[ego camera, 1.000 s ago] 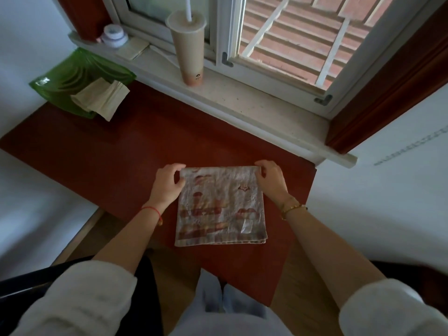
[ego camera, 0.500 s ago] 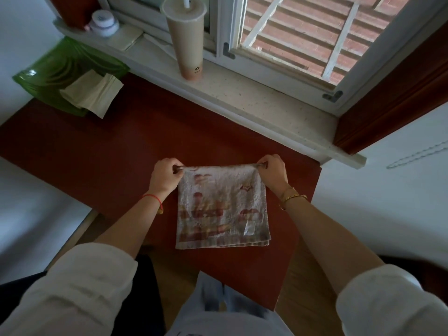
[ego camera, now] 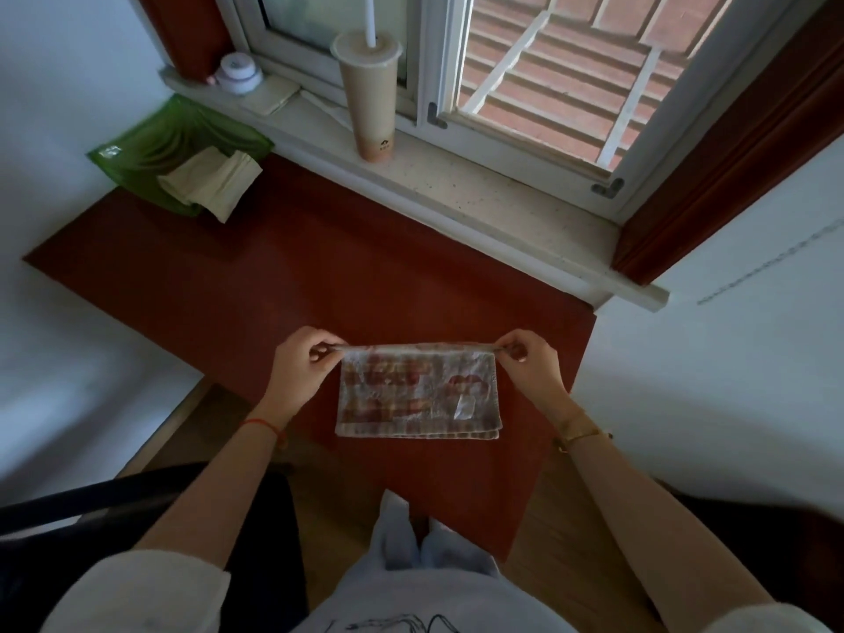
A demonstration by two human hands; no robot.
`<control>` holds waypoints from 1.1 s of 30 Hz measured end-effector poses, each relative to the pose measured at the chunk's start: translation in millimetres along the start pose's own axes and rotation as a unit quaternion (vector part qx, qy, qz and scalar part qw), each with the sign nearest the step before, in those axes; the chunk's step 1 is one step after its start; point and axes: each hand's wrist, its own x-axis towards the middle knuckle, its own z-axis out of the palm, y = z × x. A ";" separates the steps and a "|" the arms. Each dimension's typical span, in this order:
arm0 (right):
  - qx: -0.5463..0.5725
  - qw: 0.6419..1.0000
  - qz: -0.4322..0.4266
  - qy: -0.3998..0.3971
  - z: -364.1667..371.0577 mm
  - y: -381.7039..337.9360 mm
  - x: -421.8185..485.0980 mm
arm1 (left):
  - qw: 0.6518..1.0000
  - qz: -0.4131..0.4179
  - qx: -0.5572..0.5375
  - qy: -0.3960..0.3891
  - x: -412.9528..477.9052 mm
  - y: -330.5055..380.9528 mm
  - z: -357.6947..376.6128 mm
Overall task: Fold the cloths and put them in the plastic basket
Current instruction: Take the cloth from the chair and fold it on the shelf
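Cloth (ego camera: 418,390) runs left-right (far edge raised), left fingers (ego camera: 327,348) and right fingers (ego camera: 508,347) pinching corners.

There is one view only, from a wide-angle camera worn on the person's head. It faces forward and steeply down across the red desk (ego camera: 228,290) toward the window sill (ego camera: 479,194) (straight edges bow near the corners). It sits close above the forearms (ego camera: 196,491). The cloth (ego camera: 418,390) falls near mid-frame, and the person's lap (ego camera: 411,596) lies along the bottom edge.
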 end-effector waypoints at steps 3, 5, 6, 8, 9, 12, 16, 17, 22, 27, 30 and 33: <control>-0.029 0.999 -0.003 -0.044 7.7 24.4 -35.6 | 0.999 -0.033 -0.005 -0.002 -43.8 -11.3 10.2; -0.062 0.996 -0.014 -0.069 11.7 37.3 -55.7 | 0.998 -0.067 -0.001 -0.006 -68.1 -15.8 19.0; -0.078 0.994 -0.023 -0.079 13.1 42.0 -64.0 | 0.996 -0.089 0.005 -0.014 -78.3 -16.7 23.2; -0.104 0.989 -0.040 -0.099 14.8 50.8 -76.0 | 0.991 -0.127 0.011 -0.024 -94.6 -18.6 30.8; -0.117 0.986 -0.048 -0.110 15.8 54.4 -80.2 | 0.989 -0.143 0.009 -0.025 -100.6 -19.9 33.9; -0.140 0.979 -0.073 -0.129 16.8 59.3 -87.2 | 0.984 -0.176 -0.003 -0.016 -112.3 -20.7 42.1; -0.132 0.982 -0.087 -0.103 19.0 43.8 -80.6 | 0.970 -0.234 -0.063 0.016 -115.5 -12.0 51.3; -0.131 0.983 -0.090 -0.094 21.0 35.4 -75.3 | 0.963 -0.253 -0.083 0.032 -114.9 -8.1 53.2; -0.124 0.975 -0.133 -0.129 57.3 -17.8 -36.3 | 0.906 -0.365 -0.197 0.085 -105.3 -4.6 61.5; -0.138 0.955 -0.157 -0.212 115.9 -60.5 -0.7 | 0.874 -0.432 -0.214 0.059 -92.4 -13.7 62.7; -0.142 0.947 -0.149 -0.248 144.1 -76.3 12.3 | 0.878 -0.432 -0.202 0.036 -85.9 -10.5 60.8; -0.153 0.940 -0.141 -0.271 161.5 -85.5 15.1 | 0.888 -0.420 -0.186 0.003 -80.3 -6.6 59.1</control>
